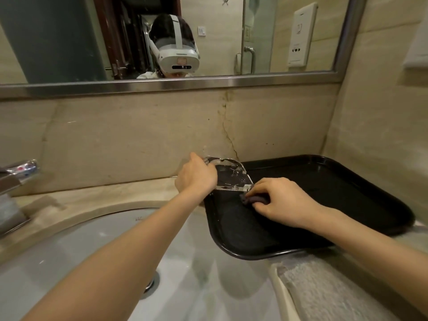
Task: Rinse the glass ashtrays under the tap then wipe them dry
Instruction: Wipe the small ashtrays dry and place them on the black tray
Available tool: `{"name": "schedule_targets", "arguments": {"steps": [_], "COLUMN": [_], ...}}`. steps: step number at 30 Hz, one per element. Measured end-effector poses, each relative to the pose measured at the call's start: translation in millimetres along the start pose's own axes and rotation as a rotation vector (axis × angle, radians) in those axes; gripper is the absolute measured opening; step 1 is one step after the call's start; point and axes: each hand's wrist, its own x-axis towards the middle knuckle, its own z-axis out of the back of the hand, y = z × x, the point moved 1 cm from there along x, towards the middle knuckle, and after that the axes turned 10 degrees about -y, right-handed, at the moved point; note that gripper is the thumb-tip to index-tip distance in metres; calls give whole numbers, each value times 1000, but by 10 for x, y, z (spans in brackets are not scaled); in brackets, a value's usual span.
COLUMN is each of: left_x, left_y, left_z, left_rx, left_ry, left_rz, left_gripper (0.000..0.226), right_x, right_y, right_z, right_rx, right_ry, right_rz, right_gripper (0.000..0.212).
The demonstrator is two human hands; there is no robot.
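A clear glass ashtray sits tilted over the far left corner of a black tray. My left hand grips its left rim. A dark cloth lies spread on the tray's left part. My right hand pinches a bunched fold of this cloth right at the ashtray's near right corner. The chrome tap stands at the far left, and no water is seen running.
A white basin with a metal drain lies below my left arm. A pale towel rests on the counter at the lower right. Stone wall and a mirror rise behind the counter.
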Motion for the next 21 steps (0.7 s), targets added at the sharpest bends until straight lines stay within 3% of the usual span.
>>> {"name": "schedule_targets", "arguments": {"steps": [3, 6, 12, 21], "left_x": [-33, -46, -84, -116], "left_y": [-5, -8, 33, 56], "left_z": [6, -23, -59, -29], "left_rx": [53, 77, 261, 220], "left_ry": [1, 10, 12, -36], "left_rz": [10, -22, -181, -239], "left_gripper": [32, 32, 32, 29], "right_x": [-102, -160, -244, -319], "right_y": [234, 456, 329, 308], "right_z": [-47, -162, -156, -161], "right_rx": [81, 54, 55, 67], "right_ry": [-86, -35, 108, 47], "right_rz": [61, 242, 222, 262], "right_gripper": [26, 32, 35, 40]}}
